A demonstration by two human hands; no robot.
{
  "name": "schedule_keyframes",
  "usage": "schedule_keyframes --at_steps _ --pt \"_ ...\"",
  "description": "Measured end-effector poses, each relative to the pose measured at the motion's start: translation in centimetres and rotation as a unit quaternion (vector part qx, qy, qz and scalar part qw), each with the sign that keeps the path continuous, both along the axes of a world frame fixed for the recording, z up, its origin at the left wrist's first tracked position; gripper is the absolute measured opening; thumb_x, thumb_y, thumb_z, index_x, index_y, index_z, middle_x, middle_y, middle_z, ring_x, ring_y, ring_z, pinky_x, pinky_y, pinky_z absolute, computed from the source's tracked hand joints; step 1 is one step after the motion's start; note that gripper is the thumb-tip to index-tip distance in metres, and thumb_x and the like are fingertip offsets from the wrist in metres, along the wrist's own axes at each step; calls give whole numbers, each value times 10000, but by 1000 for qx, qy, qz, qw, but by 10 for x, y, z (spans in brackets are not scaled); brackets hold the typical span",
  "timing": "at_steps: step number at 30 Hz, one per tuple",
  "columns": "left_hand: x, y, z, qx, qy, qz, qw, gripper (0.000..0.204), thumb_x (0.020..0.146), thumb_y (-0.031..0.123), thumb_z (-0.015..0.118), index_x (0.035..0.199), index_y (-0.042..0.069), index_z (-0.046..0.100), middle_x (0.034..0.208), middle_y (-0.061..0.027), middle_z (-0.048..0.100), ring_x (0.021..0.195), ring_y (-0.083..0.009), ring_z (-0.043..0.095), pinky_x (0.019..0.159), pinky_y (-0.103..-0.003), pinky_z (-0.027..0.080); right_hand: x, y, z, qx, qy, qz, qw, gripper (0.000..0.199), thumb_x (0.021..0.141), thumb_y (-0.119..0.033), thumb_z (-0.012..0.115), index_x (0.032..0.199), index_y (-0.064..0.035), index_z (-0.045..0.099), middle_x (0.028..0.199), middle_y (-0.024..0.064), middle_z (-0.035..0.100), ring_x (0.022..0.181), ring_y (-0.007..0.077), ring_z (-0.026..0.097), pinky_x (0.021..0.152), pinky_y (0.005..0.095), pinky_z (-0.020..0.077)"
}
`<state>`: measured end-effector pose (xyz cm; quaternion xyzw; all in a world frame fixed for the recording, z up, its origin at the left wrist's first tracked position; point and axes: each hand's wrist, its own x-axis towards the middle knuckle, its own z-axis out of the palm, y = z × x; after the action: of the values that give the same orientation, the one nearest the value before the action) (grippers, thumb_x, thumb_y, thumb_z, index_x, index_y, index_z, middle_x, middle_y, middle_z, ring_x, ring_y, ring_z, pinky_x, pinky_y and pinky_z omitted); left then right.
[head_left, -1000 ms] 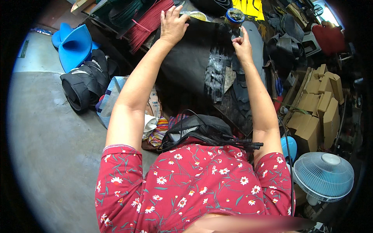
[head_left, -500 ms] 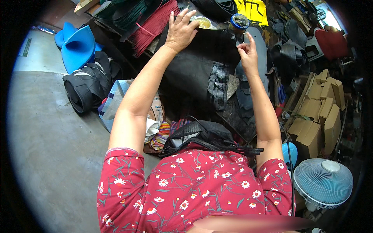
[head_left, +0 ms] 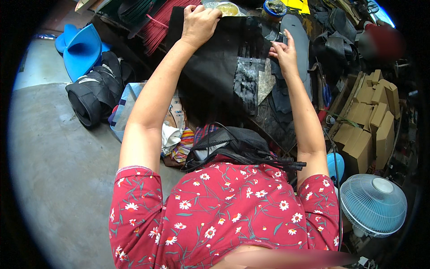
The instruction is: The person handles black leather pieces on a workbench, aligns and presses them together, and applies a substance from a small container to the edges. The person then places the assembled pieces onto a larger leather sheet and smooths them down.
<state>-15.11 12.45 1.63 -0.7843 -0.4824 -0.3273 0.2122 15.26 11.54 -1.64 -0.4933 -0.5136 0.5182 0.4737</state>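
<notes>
A large black sheet (head_left: 215, 62), smooth like leather or rubber, lies over the dark work table. It has a shiny, whitish-streaked band (head_left: 245, 80) along its right part. My left hand (head_left: 198, 28) has its fingers curled over the sheet's far edge, gripping it. At the sheet's right edge, my right hand (head_left: 285, 54) pinches the margin between thumb and fingers while the index finger points up. Just beyond the sheet are a bowl of yellowish paste (head_left: 228, 9) and a blue-rimmed jar (head_left: 274, 7). A long grey sole-shaped piece (head_left: 294, 33) lies beside my right hand.
Bundled red strips (head_left: 154, 29) lie at the far left of the table. Blue curved sheets (head_left: 80, 51) and black rolls (head_left: 92, 96) sit on the left. To the right are cardboard boxes (head_left: 358, 125) and a fan (head_left: 374, 204). A black mesh bag (head_left: 233, 145) rests before my body.
My left hand's fingers, more spread before, have curled over the sheet's far edge. My right hand has come lower, its fingers against the sheet's right edge. The view has shifted slightly.
</notes>
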Motion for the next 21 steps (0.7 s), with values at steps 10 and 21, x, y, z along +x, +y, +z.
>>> schedule_keyframes --at_steps 10,21 --pt "32 -15 7 14 -18 -46 999 283 795 190 712 1066 221 634 983 60 657 1032 -154 591 1035 -457 335 17 -16 12 58 -66 -6 996 975 804 69 697 1574 -135 135 830 43 656 754 83 606 732 241 513" --pt "32 -73 -47 -122 -10 3 992 535 773 282 758 1268 185 582 1427 -66 446 1343 -287 391 1082 -590 314 26 -31 9 89 -311 27 946 769 902 4 520 1566 -174 176 810 66 701 601 96 597 592 257 502"
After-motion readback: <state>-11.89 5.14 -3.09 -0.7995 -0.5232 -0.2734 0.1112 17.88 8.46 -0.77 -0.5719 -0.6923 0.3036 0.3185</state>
